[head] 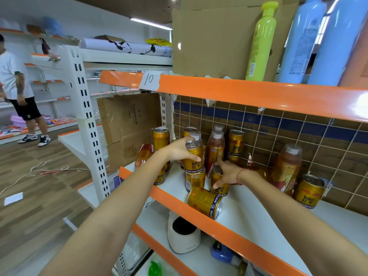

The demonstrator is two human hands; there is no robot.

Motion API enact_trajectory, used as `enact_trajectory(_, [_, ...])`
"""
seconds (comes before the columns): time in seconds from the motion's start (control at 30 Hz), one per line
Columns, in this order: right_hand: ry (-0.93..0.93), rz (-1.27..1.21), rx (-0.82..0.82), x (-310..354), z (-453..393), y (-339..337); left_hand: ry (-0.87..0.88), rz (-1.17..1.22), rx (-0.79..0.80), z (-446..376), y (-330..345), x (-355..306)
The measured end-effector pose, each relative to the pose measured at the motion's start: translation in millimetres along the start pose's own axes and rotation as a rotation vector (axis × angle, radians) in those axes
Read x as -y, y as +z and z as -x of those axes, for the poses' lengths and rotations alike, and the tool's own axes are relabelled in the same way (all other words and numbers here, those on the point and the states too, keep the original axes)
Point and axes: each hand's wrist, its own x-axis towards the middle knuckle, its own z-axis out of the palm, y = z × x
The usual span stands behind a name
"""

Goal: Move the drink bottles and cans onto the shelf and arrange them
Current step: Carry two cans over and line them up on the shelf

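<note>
Both hands on gold cans at the orange-edged shelf (pixel 199 214).

The left arm reaches in from the lower left, and the left hand (pixel 180 150) curls its fingers and thumb round the upper gold can (pixel 192 157), which sits upright on top of a lower can (pixel 195 181) (whether it has full weight on it cannot be told). The right arm comes from the lower right, a red string at the wrist; the right hand (pixel 227 173) wraps the top of another upright can (pixel 219 183), index finger down its front. Just before it a tipped can (pixel 206 202) lies on its side at the shelf edge. Tea bottles (pixel 216 148) stand behind, against the wire grid.
</note>
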Motion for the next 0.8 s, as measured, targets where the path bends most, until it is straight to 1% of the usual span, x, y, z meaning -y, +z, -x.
enact_trajectory(0.13, [-0.004, 0.053, -0.146, 0, 1, 11, 0.031, -0.044, -0.090, 0, 9, 3])
enact_trajectory(0.23, [-0.015, 0.061, -0.200, -1, 6, 12, 0.058, -0.051, -0.117, 1, 9, 4])
enact_trajectory(0.47, [0.014, 0.085, -0.264, 1, 31, 5, 0.113, -0.157, -0.071, 9, 5, -5])
enact_trajectory(0.6, [0.031, 0.071, -0.300, 1, 51, -13, 0.200, -0.197, -0.021, 21, 4, -27])
enact_trajectory(0.8, [0.115, 0.119, -0.352, -10, 94, -24, 0.246, -0.278, 0.053, 30, 9, -48])
